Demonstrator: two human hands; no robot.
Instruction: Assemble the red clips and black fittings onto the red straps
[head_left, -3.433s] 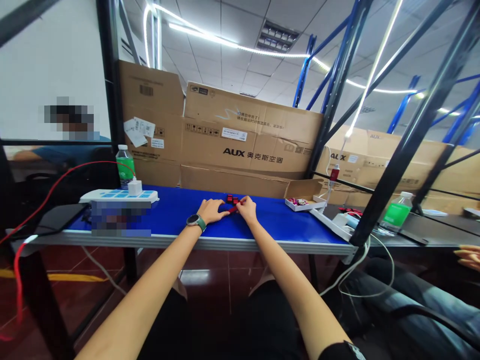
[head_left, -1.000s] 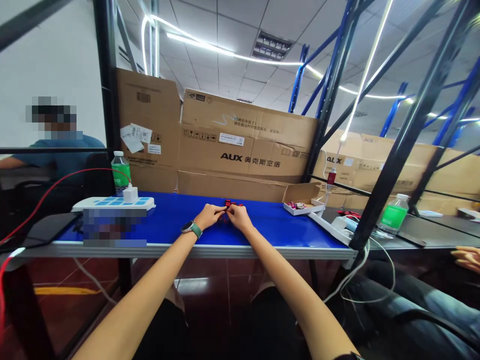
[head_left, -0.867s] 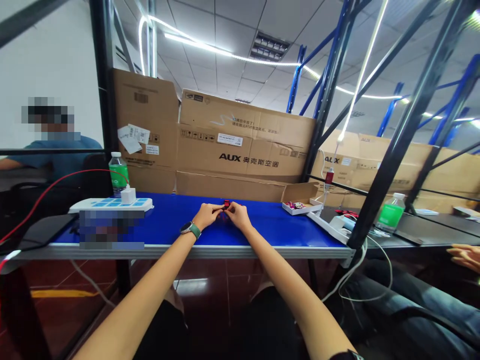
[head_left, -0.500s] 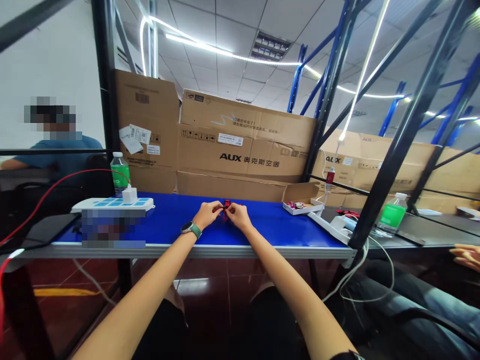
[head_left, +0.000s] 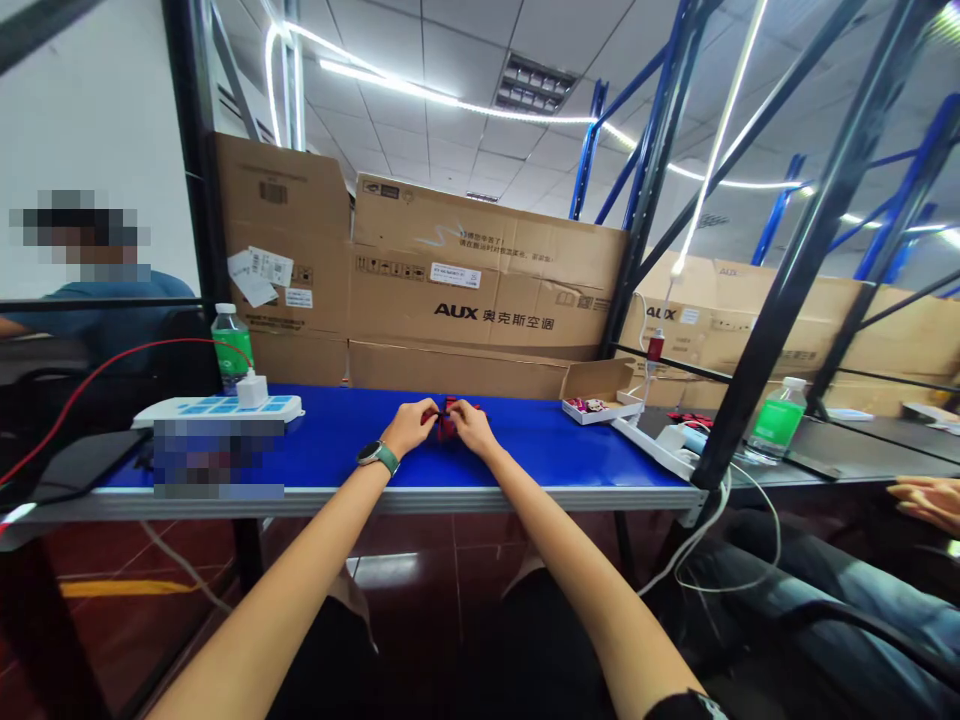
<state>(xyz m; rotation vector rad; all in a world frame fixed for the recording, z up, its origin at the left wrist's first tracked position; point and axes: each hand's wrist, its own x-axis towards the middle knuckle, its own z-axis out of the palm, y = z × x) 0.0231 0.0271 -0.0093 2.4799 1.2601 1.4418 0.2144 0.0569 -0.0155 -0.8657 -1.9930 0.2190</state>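
Over the middle of the blue tabletop (head_left: 337, 455), my two hands meet at a small red and black item (head_left: 447, 429) whose kind I cannot make out. My left hand (head_left: 410, 426), wearing a watch with a green strap at the wrist, pinches a dark part of it from the left. From the other side, my right hand (head_left: 471, 428) also has its fingers closed on it. Red parts show below and between the fingertips and a little behind the right hand. The fingers hide much of the rest.
A white power strip (head_left: 172, 411) with a plugged-in charger lies left, beside a green-labelled bottle (head_left: 232, 350). An open small box (head_left: 600, 408) with pink contents stands right. Large cardboard (head_left: 480, 350) closes off the back. A co-worker's hand (head_left: 926, 500) shows far right.
My hands stay together at the item. More of its red part shows below the fingertips now, and it looks turned. The whole view has shifted slightly.
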